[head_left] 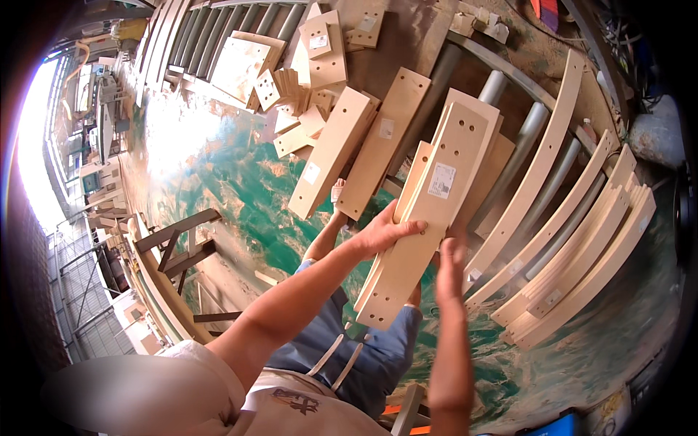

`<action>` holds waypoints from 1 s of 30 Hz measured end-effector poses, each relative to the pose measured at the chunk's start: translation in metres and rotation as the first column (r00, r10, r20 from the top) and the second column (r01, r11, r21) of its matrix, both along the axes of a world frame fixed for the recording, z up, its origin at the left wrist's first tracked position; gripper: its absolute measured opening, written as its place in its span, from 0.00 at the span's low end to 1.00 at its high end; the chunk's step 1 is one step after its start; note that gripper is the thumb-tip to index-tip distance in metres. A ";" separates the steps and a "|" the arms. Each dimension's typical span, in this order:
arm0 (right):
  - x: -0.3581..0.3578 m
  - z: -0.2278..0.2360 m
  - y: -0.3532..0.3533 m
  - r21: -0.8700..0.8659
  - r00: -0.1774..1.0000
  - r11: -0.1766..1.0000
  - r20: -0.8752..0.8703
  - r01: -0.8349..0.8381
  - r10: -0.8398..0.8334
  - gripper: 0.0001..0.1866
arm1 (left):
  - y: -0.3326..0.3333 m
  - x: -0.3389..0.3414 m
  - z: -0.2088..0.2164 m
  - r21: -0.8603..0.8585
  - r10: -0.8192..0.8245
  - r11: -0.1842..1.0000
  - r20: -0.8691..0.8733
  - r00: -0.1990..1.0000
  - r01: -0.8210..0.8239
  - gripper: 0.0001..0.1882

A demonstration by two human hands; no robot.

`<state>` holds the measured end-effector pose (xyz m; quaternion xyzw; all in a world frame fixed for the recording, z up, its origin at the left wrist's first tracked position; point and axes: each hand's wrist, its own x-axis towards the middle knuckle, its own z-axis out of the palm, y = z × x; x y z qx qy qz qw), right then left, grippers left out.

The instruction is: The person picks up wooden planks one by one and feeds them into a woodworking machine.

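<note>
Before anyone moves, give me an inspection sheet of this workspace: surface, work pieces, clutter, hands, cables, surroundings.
Surface: green floor with pale patches; metal rollers beside it.
Work pieces: stacked drilled boards, white label on top.
Clutter: small wooden blocks in a jumble; curved slats at right.
Hands: left hand grips the boards, thumb on top; right hand at their right edge, blurred, grip unclear.
Cables: none certain; upper right unclear.
Surroundings: dark frame at left.

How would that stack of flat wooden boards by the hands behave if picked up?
The stack of boards looks stiff, as its long boards show no obvious sag. It is probably fairly heavy, with several solid-looking layers. The boards might slide over one another when tilted, since their edges sit staggered and nothing visible binds them.
</note>
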<state>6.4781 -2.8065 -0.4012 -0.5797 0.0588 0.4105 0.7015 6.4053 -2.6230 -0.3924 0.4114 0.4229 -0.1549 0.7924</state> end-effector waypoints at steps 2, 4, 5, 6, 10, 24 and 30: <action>-0.040 0.008 0.042 -0.218 0.997 0.974 0.039 -0.057 0.068 0.47 | 0.011 -0.013 -0.003 0.043 -0.023 0.999 -0.014 1.000 0.023 0.46; -0.055 0.021 0.080 -0.258 1.000 0.966 -0.003 -0.013 0.013 0.46 | 0.030 -0.027 -0.006 0.076 -0.013 0.997 -0.055 0.998 0.017 0.47; -0.062 0.020 0.092 -0.305 1.000 0.952 0.012 -0.019 0.024 0.45 | 0.043 -0.033 -0.007 0.076 -0.040 0.996 -0.068 0.997 0.045 0.47; -0.069 0.018 0.105 -0.352 0.999 0.936 0.027 -0.026 0.037 0.43 | 0.055 -0.039 -0.008 0.092 -0.056 0.994 -0.088 0.995 0.064 0.47; -0.090 0.014 0.164 -0.289 0.998 0.956 0.055 0.048 -0.033 0.40 | 0.110 -0.055 -0.013 0.178 -0.068 0.981 -0.029 0.997 0.072 0.48; -0.164 -0.033 0.340 -0.248 0.989 0.959 -0.001 0.140 -0.145 0.37 | 0.285 -0.130 -0.090 0.712 -0.346 0.606 -0.165 0.924 0.354 0.51; -0.175 -0.070 0.343 -0.234 0.983 0.959 -0.041 0.162 -0.176 0.39 | 0.291 -0.125 -0.120 0.614 -0.247 0.755 -0.063 0.967 0.233 0.46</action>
